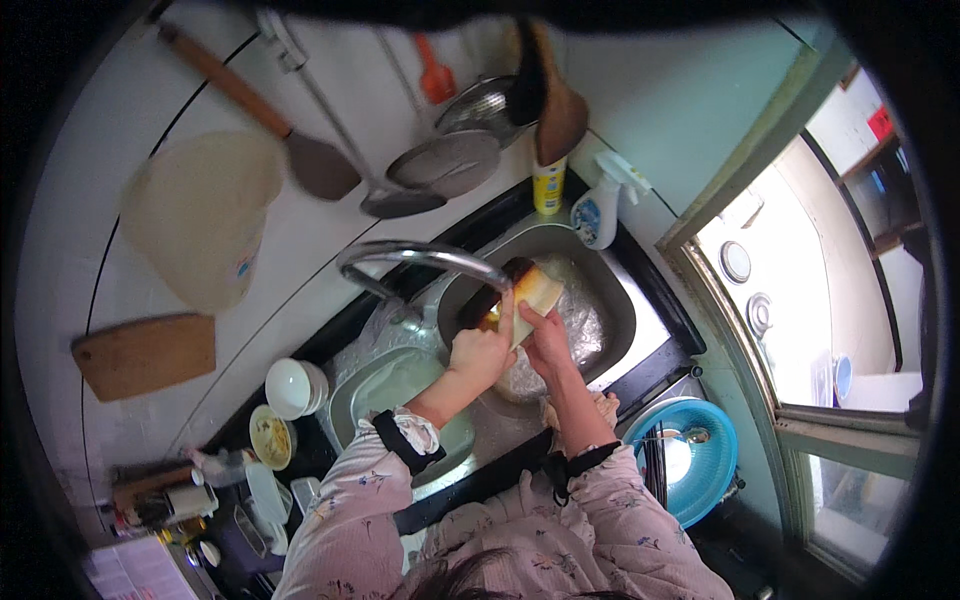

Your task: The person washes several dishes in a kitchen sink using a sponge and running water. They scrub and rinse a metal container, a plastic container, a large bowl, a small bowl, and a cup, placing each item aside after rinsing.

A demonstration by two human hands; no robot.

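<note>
Over the right basin of a steel sink, both my hands are at a cream, amber and dark-brown piece whose exact kind I cannot tell. My right hand grips its pale lower side, thumb on top. My left hand lies against it from the left, index finger stretched along the pale surface and other fingers curled and partly hidden. The curved metal tap ends right above that fingertip. Water covers the basin's bottom. In the left basin sits a pale translucent tub.
White bowls and a bowl with food scraps stand left of the sink. A spray bottle and a yellow bottle stand behind it. Utensils, including a skimmer, hang above. At right, a blue basin holds chopsticks and a spoon.
</note>
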